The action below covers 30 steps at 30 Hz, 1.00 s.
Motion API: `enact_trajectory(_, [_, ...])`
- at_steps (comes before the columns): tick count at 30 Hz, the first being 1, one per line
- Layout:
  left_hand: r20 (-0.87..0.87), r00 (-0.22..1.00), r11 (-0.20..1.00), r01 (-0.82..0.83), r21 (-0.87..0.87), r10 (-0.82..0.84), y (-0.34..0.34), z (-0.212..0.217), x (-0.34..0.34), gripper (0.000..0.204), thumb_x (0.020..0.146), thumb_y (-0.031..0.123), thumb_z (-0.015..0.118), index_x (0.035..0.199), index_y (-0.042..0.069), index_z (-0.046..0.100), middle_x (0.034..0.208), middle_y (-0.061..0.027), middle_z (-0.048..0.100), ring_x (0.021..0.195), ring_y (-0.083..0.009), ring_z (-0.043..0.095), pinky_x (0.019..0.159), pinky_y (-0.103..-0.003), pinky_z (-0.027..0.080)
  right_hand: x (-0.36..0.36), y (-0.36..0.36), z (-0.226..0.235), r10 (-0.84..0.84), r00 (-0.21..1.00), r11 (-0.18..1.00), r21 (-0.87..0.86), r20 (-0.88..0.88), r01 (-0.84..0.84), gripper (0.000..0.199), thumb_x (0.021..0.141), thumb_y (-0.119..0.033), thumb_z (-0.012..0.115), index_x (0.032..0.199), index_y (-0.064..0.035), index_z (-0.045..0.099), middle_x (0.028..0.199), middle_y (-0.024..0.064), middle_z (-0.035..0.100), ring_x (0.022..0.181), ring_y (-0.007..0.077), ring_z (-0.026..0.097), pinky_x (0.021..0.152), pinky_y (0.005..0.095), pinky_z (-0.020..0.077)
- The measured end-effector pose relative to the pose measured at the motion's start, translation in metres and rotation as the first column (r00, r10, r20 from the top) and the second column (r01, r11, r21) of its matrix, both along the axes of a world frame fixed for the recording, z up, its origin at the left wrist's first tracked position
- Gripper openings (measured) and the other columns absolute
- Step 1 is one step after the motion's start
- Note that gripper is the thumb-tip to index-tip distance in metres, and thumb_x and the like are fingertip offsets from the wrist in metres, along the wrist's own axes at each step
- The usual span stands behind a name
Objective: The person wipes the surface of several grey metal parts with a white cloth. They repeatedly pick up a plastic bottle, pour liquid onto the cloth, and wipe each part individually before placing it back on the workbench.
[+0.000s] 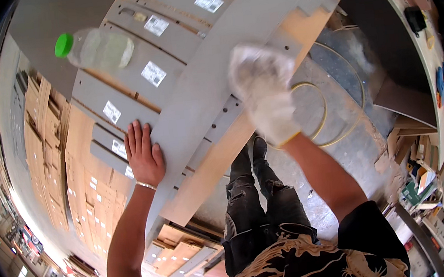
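Note:
My left hand [145, 157] is bare and lies flat, fingers stretched out, on the left edge of a long grey board [195, 95]. The board slants across a stack of grey panels [129, 89], several with white labels. On my right hand [270, 108] is an off-white knit glove with a yellow cuff. It presses a crumpled white rag [260, 63] with dark smudges against the board's near side. Motion blurs the rag and glove, and the fingers are partly hidden by them. A clear plastic bottle [102, 48] with a green cap stands on the panels at upper left.
Stacks of brown boards [88, 192] fill the left. A yellow hose [321, 102] loops on the concrete floor at right. Beyond it, a bench edge [419, 42] carries bags and orange-and-blue-handled tools [443, 86]. Offcuts [426, 153] lie piled at lower right.

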<state>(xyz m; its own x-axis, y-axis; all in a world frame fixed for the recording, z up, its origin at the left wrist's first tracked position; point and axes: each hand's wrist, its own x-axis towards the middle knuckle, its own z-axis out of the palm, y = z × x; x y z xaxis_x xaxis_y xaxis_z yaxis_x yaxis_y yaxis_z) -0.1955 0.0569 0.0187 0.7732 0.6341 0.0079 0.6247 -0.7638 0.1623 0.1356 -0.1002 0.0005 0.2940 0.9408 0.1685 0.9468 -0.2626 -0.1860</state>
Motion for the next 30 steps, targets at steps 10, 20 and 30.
enact_trajectory(10, [0.007,0.998,0.996,-0.064,-0.054,0.065,-0.001,-0.005,-0.014,0.054,0.105,0.023,0.047,0.156,0.005,0.049,0.169,-0.0185,0.038,0.158,-0.0384,0.031,0.130,-0.054,0.021,-0.159,-0.021,0.007,0.374,0.743,0.896,0.007,-0.555,-0.445,0.060,0.096,-0.022,0.056,0.155,-0.0136,0.053,0.146,0.0065,0.060,0.145,0.0259,0.047,0.126,0.0508,0.0279])
enact_trajectory(20, [0.028,0.998,0.994,-0.057,-0.096,0.060,0.007,-0.003,-0.004,0.050,0.108,0.027,0.048,0.155,0.011,0.053,0.171,-0.0152,0.036,0.159,-0.0369,0.029,0.130,-0.054,0.021,-0.202,-0.021,0.004,0.511,0.717,0.831,0.059,-0.474,-0.553,0.059,0.096,-0.025,0.054,0.153,-0.0064,0.051,0.151,0.0132,0.055,0.147,0.0281,0.042,0.127,0.0542,0.0226])
enact_trajectory(30, [0.063,0.994,0.992,-0.084,-0.098,0.090,0.004,-0.007,-0.002,0.049,0.108,0.029,0.050,0.155,0.018,0.053,0.171,-0.0132,0.036,0.159,-0.0359,0.030,0.130,-0.054,0.021,-0.141,-0.012,0.030,0.378,0.868,0.898,-0.100,-0.322,-0.428,0.055,0.092,-0.028,0.060,0.144,-0.0119,0.060,0.142,0.0064,0.060,0.134,0.0312,0.049,0.114,0.0570,0.0323])
